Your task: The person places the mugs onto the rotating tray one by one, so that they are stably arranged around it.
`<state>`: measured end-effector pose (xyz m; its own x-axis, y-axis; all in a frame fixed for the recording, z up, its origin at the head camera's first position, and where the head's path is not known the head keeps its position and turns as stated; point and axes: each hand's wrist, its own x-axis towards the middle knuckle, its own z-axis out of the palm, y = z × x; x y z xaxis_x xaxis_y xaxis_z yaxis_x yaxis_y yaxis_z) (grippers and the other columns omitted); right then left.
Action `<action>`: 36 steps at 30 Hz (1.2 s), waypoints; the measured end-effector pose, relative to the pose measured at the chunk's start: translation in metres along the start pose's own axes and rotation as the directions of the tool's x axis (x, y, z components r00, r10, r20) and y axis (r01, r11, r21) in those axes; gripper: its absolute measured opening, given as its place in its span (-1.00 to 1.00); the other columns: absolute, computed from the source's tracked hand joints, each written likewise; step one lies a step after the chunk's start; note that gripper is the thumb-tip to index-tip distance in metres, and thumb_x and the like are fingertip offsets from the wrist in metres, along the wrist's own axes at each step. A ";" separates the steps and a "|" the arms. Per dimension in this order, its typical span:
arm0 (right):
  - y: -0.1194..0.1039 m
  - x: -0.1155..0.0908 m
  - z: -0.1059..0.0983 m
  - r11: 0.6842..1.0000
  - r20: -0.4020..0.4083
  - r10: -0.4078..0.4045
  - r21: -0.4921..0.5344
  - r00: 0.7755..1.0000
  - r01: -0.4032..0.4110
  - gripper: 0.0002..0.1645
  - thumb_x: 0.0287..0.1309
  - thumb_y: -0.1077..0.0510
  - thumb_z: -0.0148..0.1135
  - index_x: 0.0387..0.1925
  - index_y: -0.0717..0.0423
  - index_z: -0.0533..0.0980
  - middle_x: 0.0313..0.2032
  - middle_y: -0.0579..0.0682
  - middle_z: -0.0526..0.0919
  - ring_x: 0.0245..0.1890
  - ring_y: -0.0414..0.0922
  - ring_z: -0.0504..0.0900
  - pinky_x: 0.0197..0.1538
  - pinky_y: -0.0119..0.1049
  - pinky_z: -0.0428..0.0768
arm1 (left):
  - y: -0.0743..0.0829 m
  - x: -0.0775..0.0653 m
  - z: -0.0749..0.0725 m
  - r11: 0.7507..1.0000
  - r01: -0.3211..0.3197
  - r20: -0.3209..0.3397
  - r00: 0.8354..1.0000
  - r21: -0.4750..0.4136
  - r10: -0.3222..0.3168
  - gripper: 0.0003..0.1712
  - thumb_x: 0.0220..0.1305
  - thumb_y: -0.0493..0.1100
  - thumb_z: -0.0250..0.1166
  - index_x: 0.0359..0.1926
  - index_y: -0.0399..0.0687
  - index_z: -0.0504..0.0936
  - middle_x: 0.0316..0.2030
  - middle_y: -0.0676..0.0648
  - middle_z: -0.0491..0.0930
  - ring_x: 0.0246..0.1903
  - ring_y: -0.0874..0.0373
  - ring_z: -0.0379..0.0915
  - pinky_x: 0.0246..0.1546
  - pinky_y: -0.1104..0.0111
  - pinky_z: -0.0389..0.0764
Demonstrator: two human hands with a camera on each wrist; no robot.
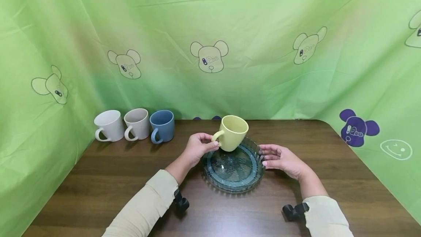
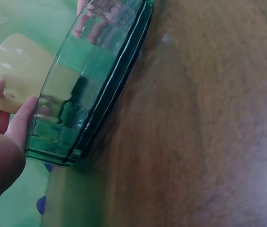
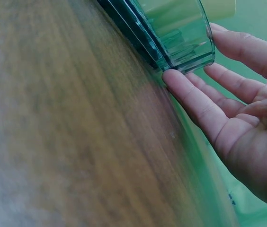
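Note:
A yellow mug (image 1: 234, 134) is held over the far part of a round, clear blue-green glass dish (image 1: 231, 184). My left hand (image 1: 198, 148) pinches the mug's handle between thumb and fingers. In the left wrist view that hand (image 2: 3, 146) has a finger at the dish's rim, and part of the mug shows through the glass. Whether the mug's base touches the dish, I cannot tell. At the dish's right side, my right hand (image 1: 284, 160) touches its wall with fairly straight fingers. The right wrist view has these fingertips (image 3: 177, 78) by the dish's lower edge, the thumb near the rim.
Toward the back left of the brown wooden table (image 1: 329, 178) stand a white mug (image 1: 112, 127), a pale beige mug (image 1: 139, 125) and a blue mug (image 1: 165, 127) in a row. A green cloth (image 1: 256, 83) with bear-head prints hangs behind and on both sides.

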<state>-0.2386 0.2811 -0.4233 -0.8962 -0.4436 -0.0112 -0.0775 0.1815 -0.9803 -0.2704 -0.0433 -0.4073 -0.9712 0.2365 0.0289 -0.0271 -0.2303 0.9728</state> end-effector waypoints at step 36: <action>-0.003 -0.001 0.001 1.000 -0.019 0.004 -0.021 1.000 -0.004 -0.13 0.11 0.39 0.32 0.35 0.53 0.10 0.22 0.57 0.25 0.09 0.04 0.50 -0.03 -0.23 0.68 | 0.003 0.024 -0.026 0.959 -0.121 -0.101 0.983 0.258 0.151 -0.59 0.04 -0.58 0.36 -0.02 -0.44 0.63 -0.17 -0.38 0.65 -0.33 0.16 0.62 -0.30 0.32 0.74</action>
<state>-0.2367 0.2798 -0.4209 -0.9045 -0.4263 -0.0111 -0.0831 0.2017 -0.9759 -0.3003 -0.0629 -0.4100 -0.9831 0.1022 0.1522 0.1524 -0.0056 0.9883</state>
